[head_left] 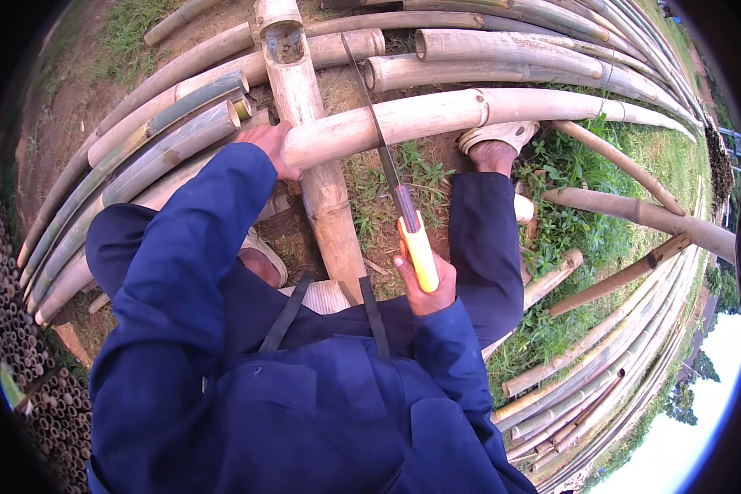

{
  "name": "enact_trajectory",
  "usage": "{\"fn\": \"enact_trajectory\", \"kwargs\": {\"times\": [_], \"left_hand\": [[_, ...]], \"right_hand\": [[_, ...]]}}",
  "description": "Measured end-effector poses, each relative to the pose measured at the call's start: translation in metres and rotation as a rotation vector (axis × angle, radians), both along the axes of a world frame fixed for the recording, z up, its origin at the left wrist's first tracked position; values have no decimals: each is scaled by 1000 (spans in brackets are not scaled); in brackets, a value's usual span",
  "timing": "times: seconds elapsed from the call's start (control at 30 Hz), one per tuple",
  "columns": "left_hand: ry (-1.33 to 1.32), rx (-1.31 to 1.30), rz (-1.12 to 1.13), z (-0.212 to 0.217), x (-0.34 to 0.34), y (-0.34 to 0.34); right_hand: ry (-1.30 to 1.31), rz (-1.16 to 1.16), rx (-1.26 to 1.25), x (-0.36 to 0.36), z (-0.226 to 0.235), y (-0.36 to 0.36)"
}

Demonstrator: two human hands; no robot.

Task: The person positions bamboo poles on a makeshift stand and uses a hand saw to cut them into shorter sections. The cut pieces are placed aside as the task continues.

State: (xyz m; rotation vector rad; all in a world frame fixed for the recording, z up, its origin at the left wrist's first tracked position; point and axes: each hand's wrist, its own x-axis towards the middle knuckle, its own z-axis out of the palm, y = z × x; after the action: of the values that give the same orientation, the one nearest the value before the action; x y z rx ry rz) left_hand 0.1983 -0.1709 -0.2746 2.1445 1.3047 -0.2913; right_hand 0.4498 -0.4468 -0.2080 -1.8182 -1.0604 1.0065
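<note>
Dark-blue woven cloth of the jacket (305, 403) is seen nearest the camera. At left, smooth, greenish-grey cut poles (173, 148) are laid side by side. The left hand (265, 148) is closed on the cut end of the pale bamboo pole (436, 113), which is carried crosswise on a notched bamboo support (300, 90), its end just beyond the support's left edge. The pole is judged stiff, rather heavy and liable to roll on the rounded support; it is best held at that end, clear of the teeth. Right of the support's right edge, the pole is crossed by the thin, dark steel blade of a saw (421, 253), whose orange-and-yellow handle is wrapped by the right hand (433, 286). Farther right, leafy grass (580, 169) is shown.
</note>
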Motion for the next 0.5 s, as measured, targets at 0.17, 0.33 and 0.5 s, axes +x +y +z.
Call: {"fn": "enact_trajectory", "kwargs": {"times": [0.17,0.33,0.5], "left_hand": [[40,0,43,9,1,3],[42,18,30,9,5,4],[44,43,44,6,0,2]], "right_hand": [[-194,18,48,1,62,-84],[-71,2,41,-1,1,-5],[78,-53,101,-12,-13,8]]}}
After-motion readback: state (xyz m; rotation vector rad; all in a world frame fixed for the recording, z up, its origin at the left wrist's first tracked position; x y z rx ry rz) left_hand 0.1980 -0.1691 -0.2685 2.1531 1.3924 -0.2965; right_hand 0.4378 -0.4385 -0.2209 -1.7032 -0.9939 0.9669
